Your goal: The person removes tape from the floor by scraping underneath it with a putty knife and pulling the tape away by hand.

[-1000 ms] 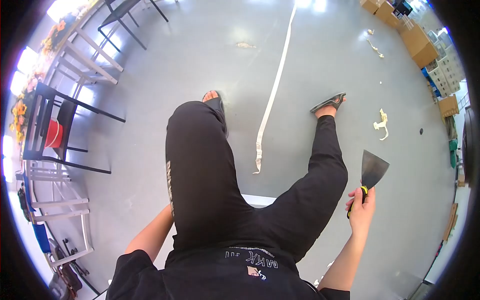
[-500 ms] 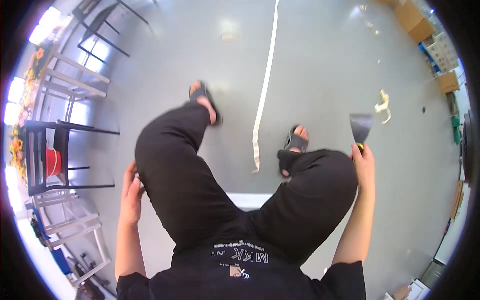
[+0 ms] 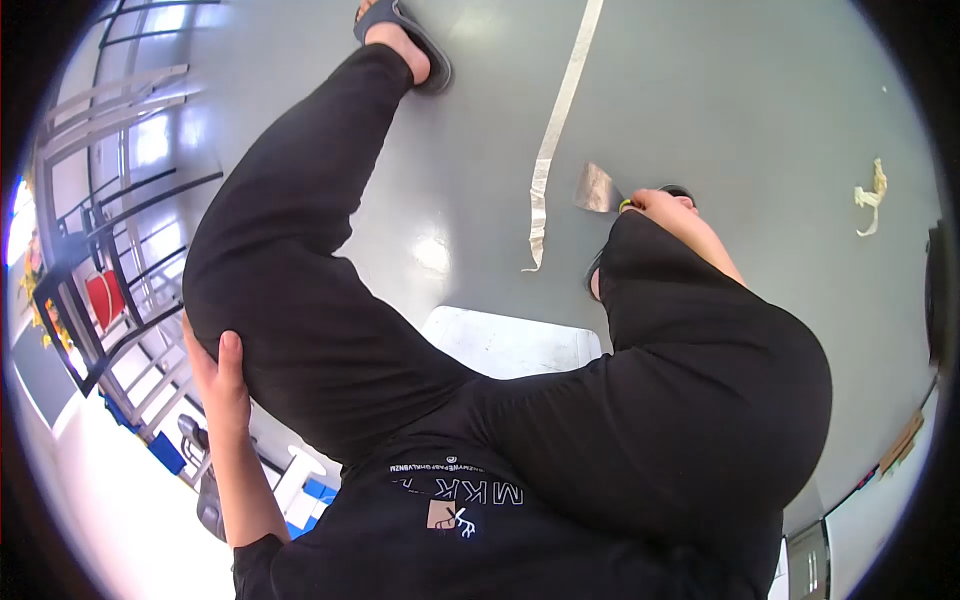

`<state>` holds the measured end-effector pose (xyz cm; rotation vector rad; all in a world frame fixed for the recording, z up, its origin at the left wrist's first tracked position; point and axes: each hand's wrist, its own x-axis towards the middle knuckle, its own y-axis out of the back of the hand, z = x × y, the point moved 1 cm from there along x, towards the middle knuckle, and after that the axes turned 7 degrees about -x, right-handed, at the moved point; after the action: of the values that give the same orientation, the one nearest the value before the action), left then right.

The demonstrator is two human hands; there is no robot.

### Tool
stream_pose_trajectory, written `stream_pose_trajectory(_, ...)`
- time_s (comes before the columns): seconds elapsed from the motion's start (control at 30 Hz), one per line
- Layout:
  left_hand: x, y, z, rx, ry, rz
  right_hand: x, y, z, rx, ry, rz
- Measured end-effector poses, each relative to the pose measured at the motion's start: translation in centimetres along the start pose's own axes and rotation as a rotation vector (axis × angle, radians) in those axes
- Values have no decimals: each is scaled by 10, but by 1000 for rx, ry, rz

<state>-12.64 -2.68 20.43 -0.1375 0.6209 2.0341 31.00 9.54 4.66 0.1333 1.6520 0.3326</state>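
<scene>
My right hand [image 3: 655, 205] is wrapped around the handle of a putty knife [image 3: 597, 188], just beyond my right knee. Its broad metal blade points left, a little apart from the loose end of a pale strip of tape [image 3: 541, 195] that runs along the grey floor. Most of the handle is hidden by my fingers. My left hand [image 3: 219, 375] rests against the outside of my left leg, thumb apart, with some fingers hidden behind the trousers; nothing shows in it.
Between my legs is the top of a white stool [image 3: 510, 340]. A crumpled piece of peeled tape [image 3: 872, 198] lies on the floor at right. Chairs and a red bucket [image 3: 105, 298] stand at left. My sandalled left foot [image 3: 405, 50] is far forward.
My right hand has carried the putty knife forward and left, from beside my right knee toward the tape's end. My left hand has settled against my leg. The view has tipped closer to the floor.
</scene>
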Motion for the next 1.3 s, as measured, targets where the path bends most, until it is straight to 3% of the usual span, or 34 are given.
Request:
stream_pose_trajectory(0.03,-96,121,42,201,-2,1,4,6,-1,-8,10,-15)
stream_pose_trajectory(0.07,-86,75,76,402,-5,0,11,13,-1,47,55,29)
stream_pose_trajectory(0.1,-87,73,81,635,106,37,18,16,-2,104,98,77)
stream_pose_trajectory(0.17,-73,66,61,832,59,132,36,11,-8,12,84,55)
stream_pose_trajectory(0.23,-50,67,35,953,-8,109,69,-12,-22,-109,200,89)
stream_pose_trajectory(0.3,-27,45,32,1081,-82,78,71,-18,-31,-12,232,131)
stream_pose_trajectory(0.37,-13,-5,51,1396,161,-22,65,-14,-31,15,288,180)
stream_pose_trajectory(0.43,16,-2,49,1308,266,-11,16,15,-32,101,184,199)
stream_pose_trajectory(0.5,51,24,29,1069,148,-103,4,23,-21,141,120,228)
stream_pose_trajectory(0.57,85,23,16,1063,170,-146,19,9,3,251,137,354)
stream_pose_trajectory(0.67,121,2,3,1158,24,-191,15,7,15,988,255,631)
stream_pose_trajectory(0.7,132,-3,2,1159,21,-196,16,4,16,992,251,632)
stream_pose_trajectory(0.77,150,-11,0,1132,136,-203,20,-4,17,1309,257,760)
stream_pose_trajectory(0.83,155,-14,-1,1178,195,-182,29,-12,5,1323,272,866)
stream_pose_trajectory(0.9,156,-15,0,1211,221,-159,34,-15,-6,969,164,995)
stream_pose_trajectory(1.03,146,-7,-1,1260,214,-146,24,-4,-20,993,207,905)
stream_pose_trajectory(1.17,142,20,-20,1244,230,-140,39,-11,-19,845,167,1057)
stream_pose_trajectory(1.2,141,22,-22,1224,240,-153,22,-8,-26,1080,202,884)
stream_pose_trajectory(1.3,137,21,-34,1296,290,-130,32,-13,-17,1075,221,936)
